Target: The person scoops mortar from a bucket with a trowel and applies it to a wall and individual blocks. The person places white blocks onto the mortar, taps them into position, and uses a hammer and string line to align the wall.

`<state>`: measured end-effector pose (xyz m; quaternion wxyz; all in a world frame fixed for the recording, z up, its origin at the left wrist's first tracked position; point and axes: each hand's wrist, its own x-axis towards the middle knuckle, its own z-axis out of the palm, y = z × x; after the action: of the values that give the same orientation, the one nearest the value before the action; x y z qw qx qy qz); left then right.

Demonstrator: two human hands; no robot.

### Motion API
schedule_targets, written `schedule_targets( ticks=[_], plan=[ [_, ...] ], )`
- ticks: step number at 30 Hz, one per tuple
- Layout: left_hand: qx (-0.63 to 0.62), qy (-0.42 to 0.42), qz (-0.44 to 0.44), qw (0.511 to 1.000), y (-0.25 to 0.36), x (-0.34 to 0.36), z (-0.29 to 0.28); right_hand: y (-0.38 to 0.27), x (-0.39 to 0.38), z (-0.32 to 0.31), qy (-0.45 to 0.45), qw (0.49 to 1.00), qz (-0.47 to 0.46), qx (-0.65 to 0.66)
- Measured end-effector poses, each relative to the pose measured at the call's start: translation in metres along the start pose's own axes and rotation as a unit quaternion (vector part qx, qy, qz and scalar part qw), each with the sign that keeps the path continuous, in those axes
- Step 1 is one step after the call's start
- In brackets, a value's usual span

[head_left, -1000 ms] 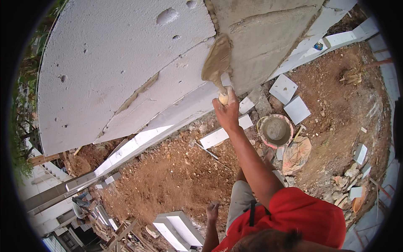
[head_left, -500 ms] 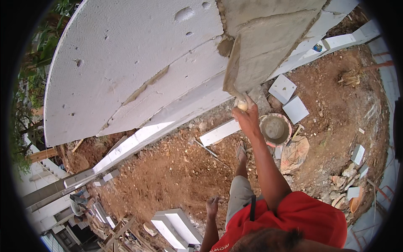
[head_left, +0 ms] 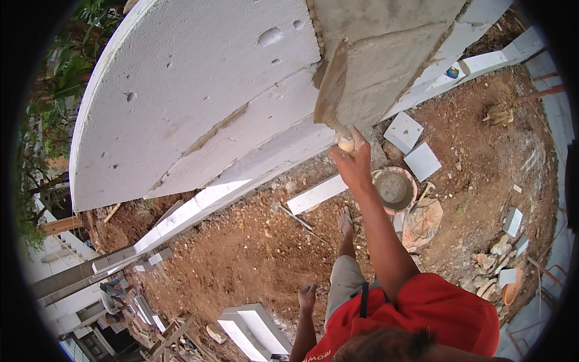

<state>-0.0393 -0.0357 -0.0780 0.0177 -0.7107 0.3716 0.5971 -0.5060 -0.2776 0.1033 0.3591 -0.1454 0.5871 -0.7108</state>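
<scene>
1. The right hand [head_left: 354, 163] is wrapped around the handle of a trowel [head_left: 331, 90], whose mortar-coated blade slants upward at the seam between white blockwork and grey masonry; whether its edge touches is unclear.
2. The left hand [head_left: 307, 295] hangs low beside the body, fingers loosely curled; I can't make out whether it holds anything.
3. Beneath the right hand, a long white block [head_left: 316, 193] lies near the wall's foot, its right end next to the forearm.
4. Just right of that forearm stands a bucket [head_left: 395, 210] of wet mortar [head_left: 392, 186], with a crumpled sack [head_left: 422, 224] below it and two white blocks [head_left: 404, 131] above.
5. The white wall [head_left: 199, 90] fills the upper left, pitted, with rough mortar along a joint; the grey masonry [head_left: 392, 66] adjoins it.
6. Reddish, stony earth [head_left: 241, 265] spreads below, and another person [head_left: 111, 298] bends at the far lower left.
</scene>
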Motion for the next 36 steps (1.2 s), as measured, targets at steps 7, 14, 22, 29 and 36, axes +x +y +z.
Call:
schedule_targets(
  ticks=[7, 14, 22, 29, 36],
  plan=[
    [-0.049, 0.004, 0.034, 0.998, 0.006, -0.004, 0.003, 0.027, -0.001, 0.004, -0.061, 0.993, 0.068, -0.076],
    [-0.015, 0.000, 0.009, 1.000, -0.012, 0.020, -0.007, 0.001, -0.030, -0.052, -0.033, 0.980, -0.039, -0.194],
    [-0.082, -0.032, 0.057, 0.994, 0.018, 0.042, 0.004, -0.129, -0.002, -0.022, 0.008, 0.941, -0.196, -0.275],
    [-0.122, -0.033, 0.061, 0.990, 0.031, 0.029, 0.010, -0.090, -0.004, -0.028, -0.007, 0.961, -0.075, -0.268],
    [-0.094, -0.020, 0.039, 0.995, -0.012, 0.028, -0.002, -0.025, 0.008, -0.041, 0.003, 0.964, -0.044, -0.261]
  ],
)
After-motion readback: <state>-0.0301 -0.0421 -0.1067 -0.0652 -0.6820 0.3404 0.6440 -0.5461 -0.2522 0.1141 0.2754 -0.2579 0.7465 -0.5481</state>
